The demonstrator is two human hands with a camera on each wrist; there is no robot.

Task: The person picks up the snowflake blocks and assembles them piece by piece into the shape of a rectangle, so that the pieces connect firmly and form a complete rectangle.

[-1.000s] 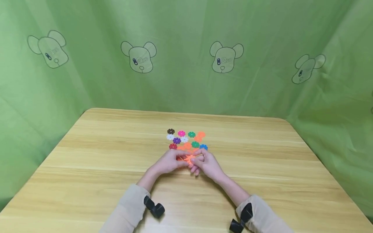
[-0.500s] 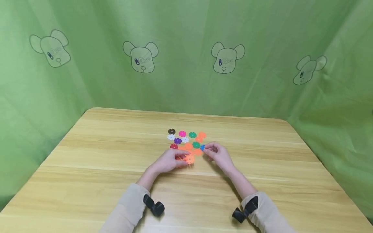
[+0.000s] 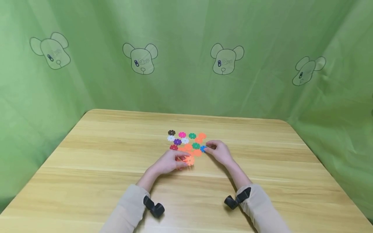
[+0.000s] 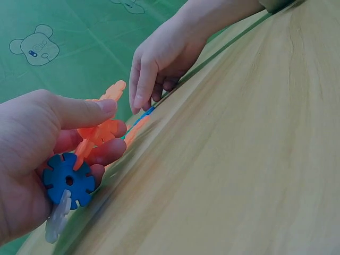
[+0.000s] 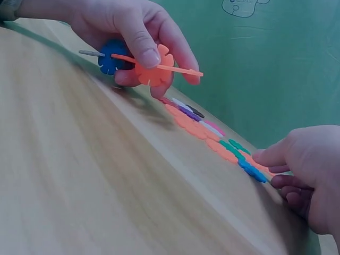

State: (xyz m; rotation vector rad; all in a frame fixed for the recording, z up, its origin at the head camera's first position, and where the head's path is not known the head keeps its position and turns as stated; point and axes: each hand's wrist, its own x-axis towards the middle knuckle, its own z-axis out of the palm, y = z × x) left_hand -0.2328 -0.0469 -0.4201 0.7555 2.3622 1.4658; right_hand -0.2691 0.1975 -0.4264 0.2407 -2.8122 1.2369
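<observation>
My left hand pinches a short chain of flower-shaped interlocking discs between thumb and fingers, above the table. The chain has orange discs at one end, a blue disc after them and a whitish translucent disc at the other end. A loose blue disc lies flat at the near right of the spread pieces. Right beside it is my right hand, its thumb tip at the disc's edge in the head view; I see no grip around it.
Loose discs lie flat in a cluster: brown, pink, purple, red, several orange, plus white and green ones. They rest on a wooden table. A green curtain hangs behind and at both sides.
My right hand has left the chain and moved right to the loose blue disc, then its fingers spread a little. My left hand keeps holding the chain in place.
</observation>
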